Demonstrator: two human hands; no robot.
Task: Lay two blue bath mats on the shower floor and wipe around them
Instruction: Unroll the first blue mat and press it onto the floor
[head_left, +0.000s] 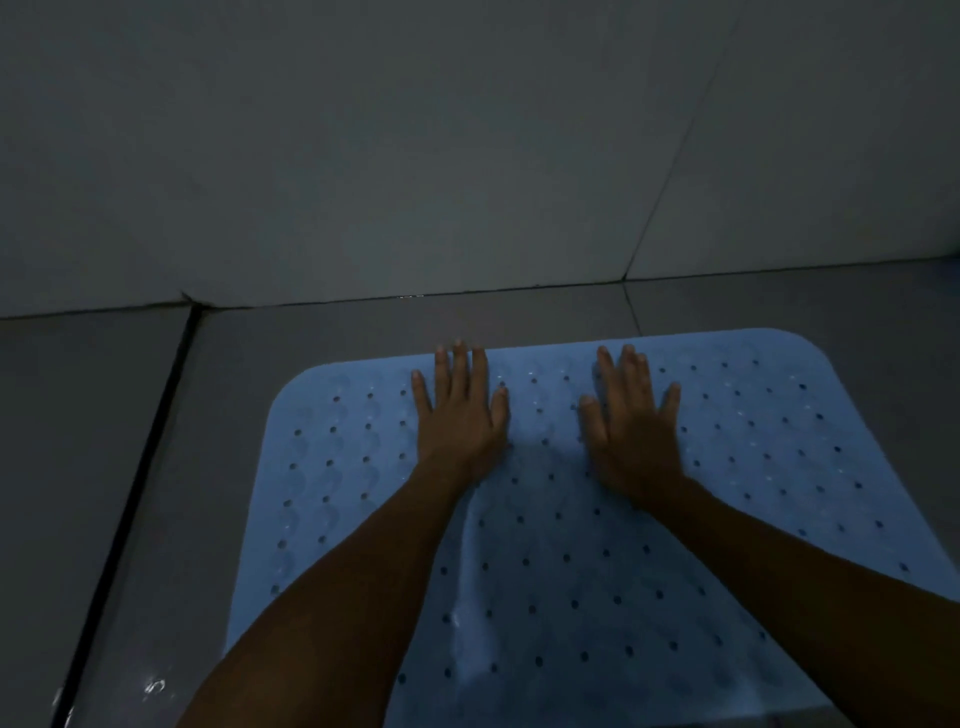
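A light blue bath mat (545, 545) with rows of small holes and rounded corners lies flat on the grey tiled shower floor (322, 332). My left hand (460, 410) presses flat on the mat near its far edge, fingers straight and slightly spread. My right hand (631, 421) presses flat beside it, a little to the right, fingers straight too. A raised crease runs down the mat's middle between my forearms. Only one mat is in view, and no cloth shows.
A grey tiled wall (415, 156) rises just beyond the mat's far edge. A dark floor joint (140, 467) runs diagonally at the left. Wet glints show on the floor at the lower left (153, 688).
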